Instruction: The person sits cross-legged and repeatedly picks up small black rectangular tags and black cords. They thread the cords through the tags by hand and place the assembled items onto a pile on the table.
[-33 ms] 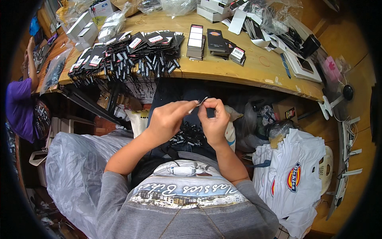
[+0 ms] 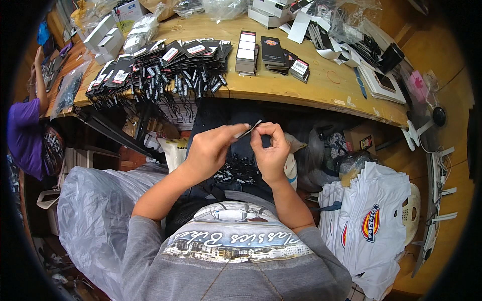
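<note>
Small flat black card tag: pinched at either end between fingertips of left hand and right hand, held above the lap, just below the edge of the curved wooden worktable. Loose black tags: heaped in lap beneath. Strung black hang tags: spread across table. Folded white printed shirts: stacked at right.

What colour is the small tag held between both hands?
Black, as far as its thin edge shows; the small tag is pinched between the left hand and right hand, head view.

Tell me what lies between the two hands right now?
A small dark tag, pinched by the left hand and right hand, seen in the head view.
</note>
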Motion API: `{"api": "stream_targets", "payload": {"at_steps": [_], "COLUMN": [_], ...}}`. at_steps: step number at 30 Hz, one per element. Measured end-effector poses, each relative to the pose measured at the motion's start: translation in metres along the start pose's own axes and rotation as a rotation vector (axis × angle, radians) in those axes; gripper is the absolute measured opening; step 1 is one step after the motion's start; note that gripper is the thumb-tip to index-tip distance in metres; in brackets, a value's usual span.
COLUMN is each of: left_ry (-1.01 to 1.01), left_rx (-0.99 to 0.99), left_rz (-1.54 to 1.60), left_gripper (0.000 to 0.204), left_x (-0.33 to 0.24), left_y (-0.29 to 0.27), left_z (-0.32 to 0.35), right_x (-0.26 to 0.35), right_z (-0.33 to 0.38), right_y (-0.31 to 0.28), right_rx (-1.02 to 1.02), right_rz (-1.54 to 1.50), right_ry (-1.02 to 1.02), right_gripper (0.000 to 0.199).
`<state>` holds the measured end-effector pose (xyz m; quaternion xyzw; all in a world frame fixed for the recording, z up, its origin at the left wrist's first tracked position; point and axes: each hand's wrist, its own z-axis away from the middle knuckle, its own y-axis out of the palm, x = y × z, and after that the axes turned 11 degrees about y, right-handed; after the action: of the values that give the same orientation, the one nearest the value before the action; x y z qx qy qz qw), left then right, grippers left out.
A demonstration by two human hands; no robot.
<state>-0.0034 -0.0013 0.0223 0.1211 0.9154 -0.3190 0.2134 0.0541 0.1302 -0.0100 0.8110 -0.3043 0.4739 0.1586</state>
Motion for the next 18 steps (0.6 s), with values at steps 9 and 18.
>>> {"api": "stream_targets", "payload": {"at_steps": [9,18], "left_ry": [-0.275,-0.127], "left_rx": [-0.373,-0.299], "left_rz": [0.405,0.273], "left_gripper": [0.014,0.015], "left_x": [0.0,-0.007], "left_y": [0.007,0.005], "left_z": [-0.007,-0.007], "right_x": [0.017,0.017], "right_z": [0.003,0.001], "right_y": [0.001,0.001], "right_rx": [0.026,-0.013], "right_rz": [0.038,0.073], "right_ry": [-0.05,-0.092], "right_gripper": [0.016,0.016]}}
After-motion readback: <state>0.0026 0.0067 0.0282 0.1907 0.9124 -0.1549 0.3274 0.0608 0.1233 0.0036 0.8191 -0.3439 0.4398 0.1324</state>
